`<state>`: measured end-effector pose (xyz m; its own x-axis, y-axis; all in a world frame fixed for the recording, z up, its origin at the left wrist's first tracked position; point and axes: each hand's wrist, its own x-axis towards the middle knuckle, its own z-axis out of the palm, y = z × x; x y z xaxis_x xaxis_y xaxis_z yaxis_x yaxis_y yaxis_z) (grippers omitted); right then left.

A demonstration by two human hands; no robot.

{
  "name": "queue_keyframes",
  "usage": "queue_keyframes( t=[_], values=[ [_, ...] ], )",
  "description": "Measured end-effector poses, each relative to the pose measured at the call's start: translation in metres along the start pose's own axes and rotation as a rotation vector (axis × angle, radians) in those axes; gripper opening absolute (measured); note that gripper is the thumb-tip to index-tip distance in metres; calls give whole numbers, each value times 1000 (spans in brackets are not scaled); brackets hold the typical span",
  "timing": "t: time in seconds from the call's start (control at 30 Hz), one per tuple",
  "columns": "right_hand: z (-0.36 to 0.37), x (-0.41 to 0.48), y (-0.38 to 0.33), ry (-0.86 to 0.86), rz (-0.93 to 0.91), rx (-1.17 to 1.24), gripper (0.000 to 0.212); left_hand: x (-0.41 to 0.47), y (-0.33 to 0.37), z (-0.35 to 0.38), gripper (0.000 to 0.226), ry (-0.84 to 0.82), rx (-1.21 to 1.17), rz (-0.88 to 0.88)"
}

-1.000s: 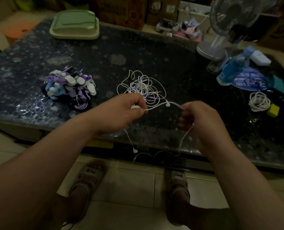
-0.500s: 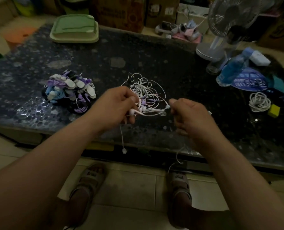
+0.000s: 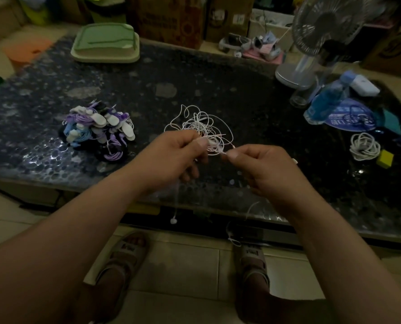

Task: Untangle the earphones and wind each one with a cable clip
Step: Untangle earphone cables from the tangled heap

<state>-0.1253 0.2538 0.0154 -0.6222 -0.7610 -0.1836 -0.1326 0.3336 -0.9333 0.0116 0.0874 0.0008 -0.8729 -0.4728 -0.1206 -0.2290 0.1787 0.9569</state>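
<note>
The white earphones [image 3: 201,127] lie in a loose, round tangle on the dark table [image 3: 218,90], near the front edge and about in the middle. The tangle has no long side; its loops go every way.

The left hand [image 3: 171,155] pinches the near edge of the tangle, with its fingers curled round the wire. The right hand [image 3: 262,167] pinches a thin bit of wire between thumb and first finger, just beside the left hand. The short bit of wire between the two hands runs from side to side.

One wire hangs straight down from the left hand, past the table edge, with an earbud [image 3: 173,220] at the bottom pointing at the floor. Another wire hangs down under the right hand.

A second ago the hands were well apart and a wire was pulled tight between them. Now they are close together and almost touching.

A purple and blue pile [image 3: 98,129] sits on the table to the left. A wound white cable [image 3: 364,146] lies far to the right.
</note>
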Motion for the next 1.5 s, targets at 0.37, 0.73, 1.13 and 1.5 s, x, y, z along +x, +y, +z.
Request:
queue_keyframes(
  t=[0.37, 0.73, 1.13, 1.5],
  values=[
    [2, 0, 4, 89, -153, -200, 9, 4, 1, 13, 15, 197, -298, -148],
    [0, -4, -9, -35, -68, 65, 19, 0, -4, 17, 18, -67, 97, 116],
    [4, -6, -3, 74, -63, -14, 18, -5, -2, 19, 12, -121, -18, 36],
    [-16, 2, -9, 271, 176, 745, 27, 2, -18, 7, 10, 73, 67, -140]
  ],
)
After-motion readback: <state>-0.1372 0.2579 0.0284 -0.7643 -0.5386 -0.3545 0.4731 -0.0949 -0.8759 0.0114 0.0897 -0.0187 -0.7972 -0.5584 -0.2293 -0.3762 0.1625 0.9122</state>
